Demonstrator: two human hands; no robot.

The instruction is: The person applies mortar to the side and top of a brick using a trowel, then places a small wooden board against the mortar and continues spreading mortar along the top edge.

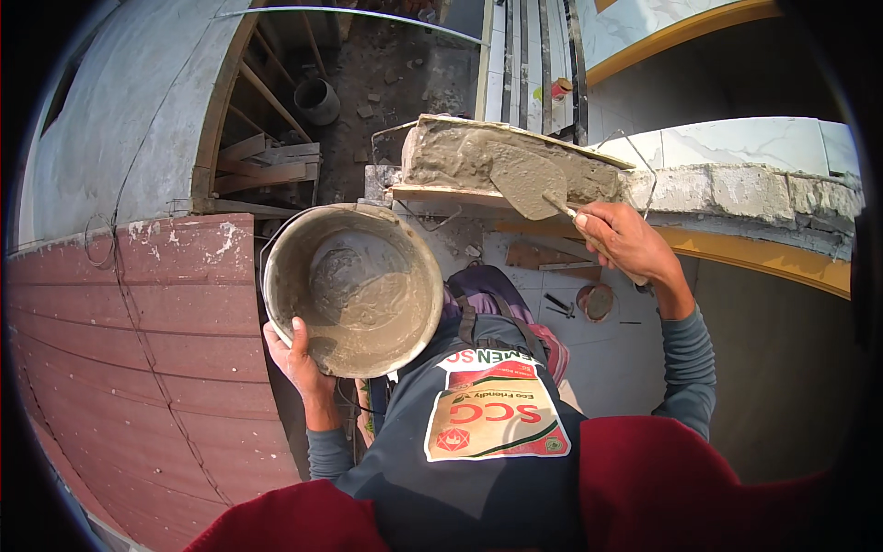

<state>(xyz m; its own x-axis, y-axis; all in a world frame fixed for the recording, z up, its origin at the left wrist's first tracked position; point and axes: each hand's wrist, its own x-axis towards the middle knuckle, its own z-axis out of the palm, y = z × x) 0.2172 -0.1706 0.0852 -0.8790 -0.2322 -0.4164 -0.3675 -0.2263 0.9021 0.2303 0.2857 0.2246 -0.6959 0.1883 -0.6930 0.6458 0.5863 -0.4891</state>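
My left hand [302,362] grips the rim of a round bucket [428,276], thumb over the edge, tipping its mouth toward me. Wet grey mortar [372,299] coats the bucket's inside and bottom. In my right hand [630,241] is the handle of a trowel [531,184], its blade smeared with mortar. That blade lies against a thick band of wet mortar [451,158] on top of the wall, between two boards. The near board [441,192] runs along the mortar's front side. A bent metal rod clamp [651,175] straddles the wall at the right end of the mortar.
Rough masonry [736,191] continues the wall to the right. Far below lie a hammer [559,305] and a round container [596,302] on the tiled floor. Reddish siding [138,340] stands at my left, with a hanging cable [115,239]. Another bucket [316,101] sits on the ground beyond.
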